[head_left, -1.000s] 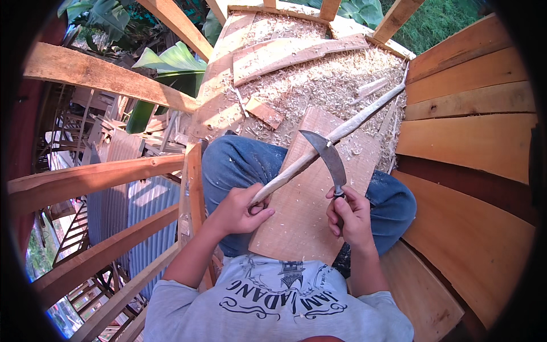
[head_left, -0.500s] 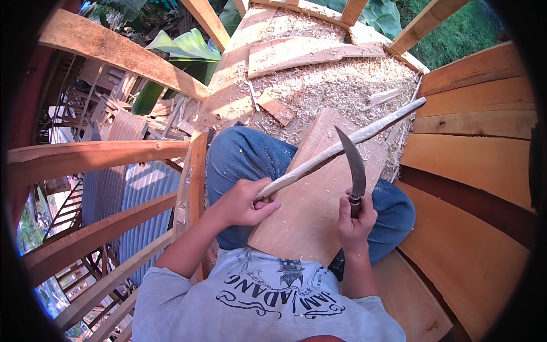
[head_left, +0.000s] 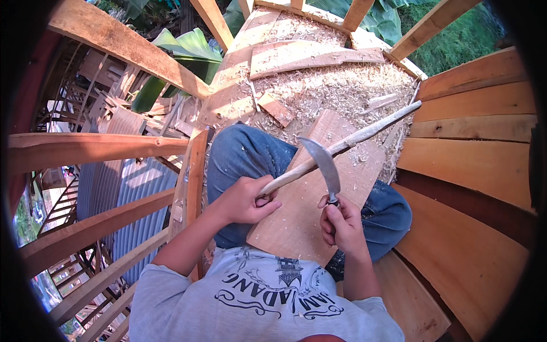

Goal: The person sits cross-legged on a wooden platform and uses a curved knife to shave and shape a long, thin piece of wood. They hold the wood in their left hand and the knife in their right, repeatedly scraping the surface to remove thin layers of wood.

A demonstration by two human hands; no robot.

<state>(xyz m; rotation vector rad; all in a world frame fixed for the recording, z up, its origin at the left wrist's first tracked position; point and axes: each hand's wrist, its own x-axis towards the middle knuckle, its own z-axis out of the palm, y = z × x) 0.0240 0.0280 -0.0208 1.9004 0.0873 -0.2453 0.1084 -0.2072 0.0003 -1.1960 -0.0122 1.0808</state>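
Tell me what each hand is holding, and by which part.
The left hand holds the pale wooden stick by its near end; the right hand holds the curved-bladed knife by its handle.

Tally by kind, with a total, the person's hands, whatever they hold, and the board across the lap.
Left hand and right hand: 2
Curved knife, held in the right hand: 1
Pale stick, held in the left hand: 1
Flat wooden board, lying across the lap: 1
Total: 5
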